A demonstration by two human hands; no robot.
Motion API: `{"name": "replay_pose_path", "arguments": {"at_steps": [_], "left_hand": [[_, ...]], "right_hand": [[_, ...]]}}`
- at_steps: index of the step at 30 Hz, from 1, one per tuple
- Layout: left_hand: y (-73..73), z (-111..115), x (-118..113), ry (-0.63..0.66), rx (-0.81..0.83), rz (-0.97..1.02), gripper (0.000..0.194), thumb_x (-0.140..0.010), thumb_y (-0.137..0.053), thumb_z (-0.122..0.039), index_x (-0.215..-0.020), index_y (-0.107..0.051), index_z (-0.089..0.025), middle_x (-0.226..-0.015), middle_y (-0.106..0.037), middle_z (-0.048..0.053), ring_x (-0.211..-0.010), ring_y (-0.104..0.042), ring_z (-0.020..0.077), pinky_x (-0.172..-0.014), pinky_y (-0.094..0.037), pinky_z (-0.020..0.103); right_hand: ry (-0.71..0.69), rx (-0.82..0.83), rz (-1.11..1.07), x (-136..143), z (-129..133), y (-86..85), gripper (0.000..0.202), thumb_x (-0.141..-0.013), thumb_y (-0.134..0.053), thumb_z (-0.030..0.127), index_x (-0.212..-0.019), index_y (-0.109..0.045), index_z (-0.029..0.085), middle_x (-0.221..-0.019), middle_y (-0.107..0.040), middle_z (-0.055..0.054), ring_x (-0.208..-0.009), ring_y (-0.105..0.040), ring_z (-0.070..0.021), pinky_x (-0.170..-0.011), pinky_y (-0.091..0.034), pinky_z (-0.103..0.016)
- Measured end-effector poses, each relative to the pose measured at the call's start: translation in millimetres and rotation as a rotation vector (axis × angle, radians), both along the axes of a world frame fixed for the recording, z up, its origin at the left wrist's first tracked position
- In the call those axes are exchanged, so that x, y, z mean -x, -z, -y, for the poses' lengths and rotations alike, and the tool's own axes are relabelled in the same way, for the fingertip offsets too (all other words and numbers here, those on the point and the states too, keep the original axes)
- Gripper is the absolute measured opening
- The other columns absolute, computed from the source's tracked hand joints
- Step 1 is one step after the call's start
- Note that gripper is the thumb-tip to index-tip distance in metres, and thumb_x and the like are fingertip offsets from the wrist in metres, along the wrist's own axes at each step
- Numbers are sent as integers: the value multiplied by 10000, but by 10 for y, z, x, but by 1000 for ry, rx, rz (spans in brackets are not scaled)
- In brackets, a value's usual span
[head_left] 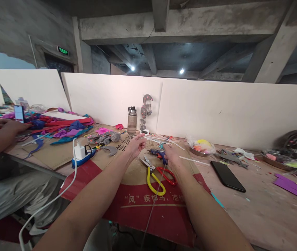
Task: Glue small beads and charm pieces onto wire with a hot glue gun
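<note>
My left hand point(137, 146) is raised over the cardboard with its fingers pinched together; what they hold, if anything, is too small to make out. Thin white strips point(158, 140) lie just beyond its fingertips. To the right, my right hand point(171, 156) is closed on a grey cord point(153, 202) that trails down past the table's front edge. Between my forearms lie scissors point(153, 181) with one yellow and one red handle, their blades apart. A dark blue bundle point(158, 153) sits beside my right hand, partly hidden by it.
A water bottle point(132, 122) and a grey hanging ornament point(146, 109) stand by the white board. A black phone point(228, 176) lies right, a blue power strip point(84, 158) left. Another person's hand point(4, 127) is at far left near coloured fabric point(67, 127).
</note>
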State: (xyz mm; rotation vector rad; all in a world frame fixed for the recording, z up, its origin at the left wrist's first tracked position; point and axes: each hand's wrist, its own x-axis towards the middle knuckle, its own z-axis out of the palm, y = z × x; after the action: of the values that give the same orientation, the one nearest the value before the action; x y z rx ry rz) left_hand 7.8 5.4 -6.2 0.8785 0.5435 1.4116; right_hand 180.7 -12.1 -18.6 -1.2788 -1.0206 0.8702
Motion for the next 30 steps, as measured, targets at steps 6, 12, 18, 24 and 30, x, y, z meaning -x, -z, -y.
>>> {"name": "replay_pose_path", "arguments": {"at_steps": [6, 12, 18, 24, 30], "left_hand": [[37, -48, 8, 61, -23, 11, 337, -627, -807, -297, -733, -526, -145, -575, -486, -54, -461, -433, 38, -418, -317, 158], [29, -66, 36, 99, 37, 63, 327, -742, -705, -423, -691, -548, -141, -585, -544, -14, -473, -492, 67, -449, -386, 185], [-58, 31, 61, 199, 53, 158, 616, -879, -340, -620, -915, -668, -100, -952, -695, 169, -788, -666, 213, -633, -514, 317], [-56, 35, 69, 216, 42, 154, 654, -870, -330, -639, -979, -679, -96, -1060, -680, 186, -889, -659, 238, -714, -517, 343], [-38, 21, 39, 155, 36, -3, 578, -856, -420, -607, -953, -702, -112, -986, -692, 150, -787, -631, 174, -651, -476, 268]], "right_hand": [[-7, -7, -3, 4, 8, -7, 251, -669, -518, 254, -516, -320, 233, -438, -244, 68, -412, -205, -87, -407, -148, -249], [-9, -10, -22, 17, 38, -33, 229, -657, -518, 245, -515, -339, 228, -437, -257, 70, -411, -207, -81, -398, -148, -245], [-1, -9, -18, 13, 14, -11, 173, -655, -526, 269, -531, -414, 221, -440, -331, 56, -414, -256, -90, -400, -190, -247], [2, -14, -2, -2, -2, 24, 139, -665, -543, 312, -591, -478, 214, -472, -421, 41, -442, -337, -105, -408, -236, -239], [-45, -32, -9, 23, 79, -51, 172, -675, -549, 313, -585, -438, 218, -452, -365, 59, -438, -310, -97, -404, -218, -231]]}}
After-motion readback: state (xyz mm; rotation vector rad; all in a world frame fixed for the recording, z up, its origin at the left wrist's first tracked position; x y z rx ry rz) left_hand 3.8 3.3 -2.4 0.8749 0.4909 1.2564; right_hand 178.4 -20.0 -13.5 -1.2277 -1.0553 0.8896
